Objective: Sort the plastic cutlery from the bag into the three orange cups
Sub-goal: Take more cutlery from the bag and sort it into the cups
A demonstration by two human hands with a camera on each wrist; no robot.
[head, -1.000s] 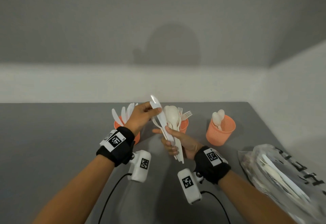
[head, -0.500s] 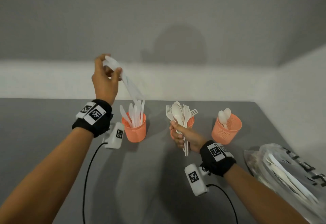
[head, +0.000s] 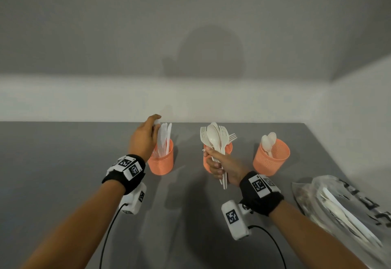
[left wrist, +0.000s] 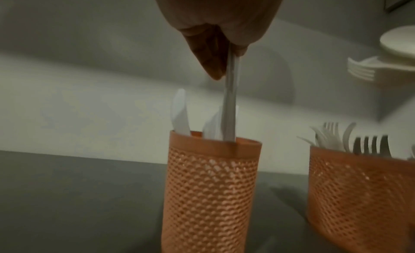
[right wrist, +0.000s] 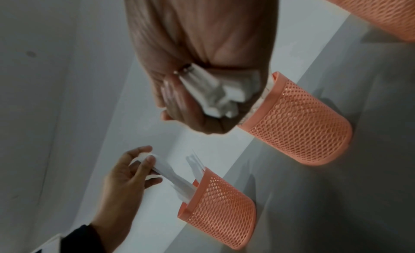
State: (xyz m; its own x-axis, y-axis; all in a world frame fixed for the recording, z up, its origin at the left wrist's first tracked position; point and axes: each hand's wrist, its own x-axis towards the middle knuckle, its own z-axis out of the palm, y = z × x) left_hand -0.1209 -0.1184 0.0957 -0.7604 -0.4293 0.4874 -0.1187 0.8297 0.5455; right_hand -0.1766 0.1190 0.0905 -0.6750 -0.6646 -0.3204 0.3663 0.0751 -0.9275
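At the near edge, 5 o'clock in the head view, the clear plastic bag [head: 347,211] lies on the grey table [head: 63,163], white cutlery still inside it. Both forearms come in from 7 and 5 o'clock, each with a black wrist strap and a white camera box.

Further in, just right of centre, right hand [head: 222,166] is fisted round a bundle of forks and spoons [head: 215,139], fingers curled tight on the handles, heads fanned upward, handle ends poking out under the palm. Right wrist view shows the white handles wedged in the closed palm. The hand sits in front of the middle orange cup [head: 227,152], partly hiding it; more forks stand in that cup per the left wrist view.

At 11 o'clock from it, left hand [head: 145,139] is over the left orange cup [head: 161,161]. Thumb and fingertips pinch the top of a white plastic knife [left wrist: 230,104], other fingers loosely spread. The knife is upright, lower end inside the cup rim beside other knives [head: 166,139] already standing there. Can't tell if it touches the bottom.

At 2 o'clock, the right orange cup [head: 271,159] stands apart from both hands, holding two spoons [head: 268,141].

Farthest back: a plain wall.
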